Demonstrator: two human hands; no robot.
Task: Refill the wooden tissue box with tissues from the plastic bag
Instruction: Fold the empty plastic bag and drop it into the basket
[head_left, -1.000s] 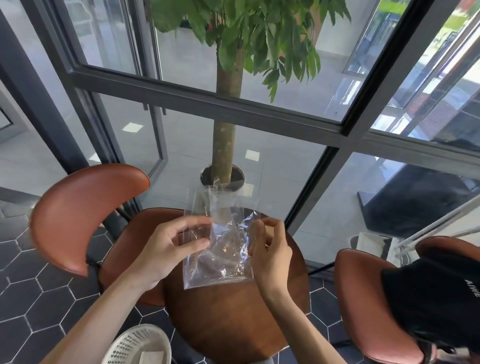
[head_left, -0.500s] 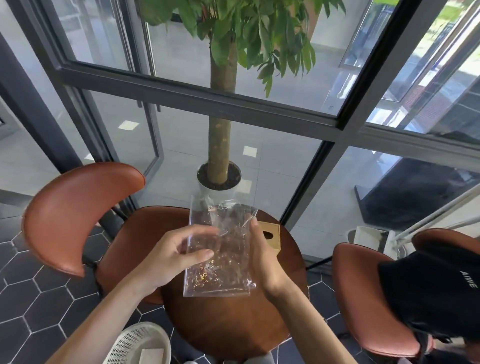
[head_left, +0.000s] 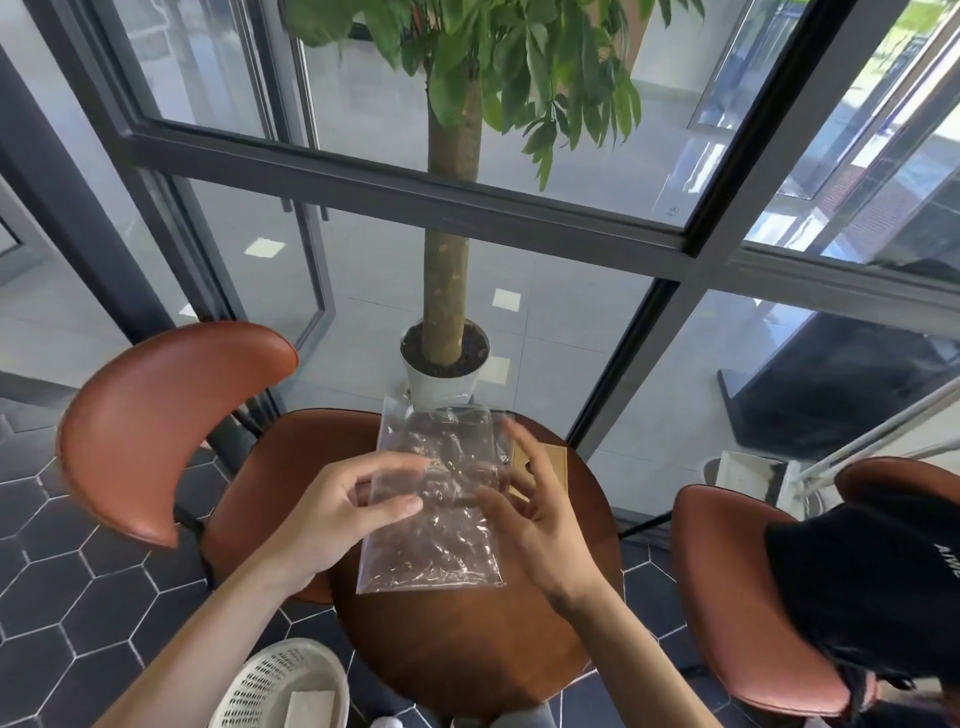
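Note:
A clear plastic bag (head_left: 441, 519) hangs upright over the round wooden table (head_left: 467, 649). It looks crumpled, and I see no tissues inside it. My left hand (head_left: 322, 519) pinches its left edge between thumb and fingers. My right hand (head_left: 540, 525) is at the bag's right edge with its fingers spread apart and blurred, and it grips nothing. The light wooden tissue box (head_left: 550, 462) lies on the table's far right side, mostly hidden behind my right hand and the bag.
A brown leather chair (head_left: 156, 415) stands to the left and another (head_left: 727, 597) to the right, with a black garment (head_left: 872, 582) draped on it. A white perforated basket (head_left: 270, 680) sits on the floor at lower left. A potted tree (head_left: 441, 384) stands behind the table against the window.
My right hand has let go of the bag's right edge and spread its fingers. The bag has sunk a little and my left hand still holds it.

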